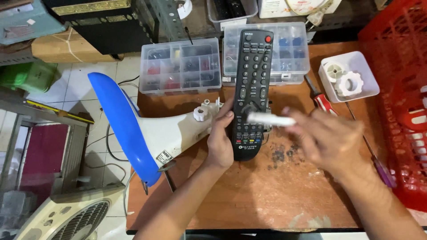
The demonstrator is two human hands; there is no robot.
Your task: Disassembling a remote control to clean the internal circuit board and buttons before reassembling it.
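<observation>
Black plastic, the remote control [252, 93] stands lengthwise over the middle of the worn wooden table [267, 191], its button face up. The left hand [221, 140] clasps it along its lower left edge, thumb on the front and the other fingers hidden behind. The right hand [327, 140] is blurred; it seems to pinch a small white stick-like thing [271, 119] whose tip lies across the remote's lower buttons, though what that thing is cannot be made out.

Bare wood lies open below the hands down to the near table edge. Elsewhere the room is tight: a white megaphone with a blue rim [133, 129] overhangs the left edge, two clear compartment boxes [180, 66] sit along the far side, and a red crate [398, 89], cut off by the frame, closes the right. A red-handled screwdriver [321, 98] and a white tray [351, 78] of plastic parts lie between the remote and the crate. Dark specks [280, 155] dot the wood beneath the right hand.
</observation>
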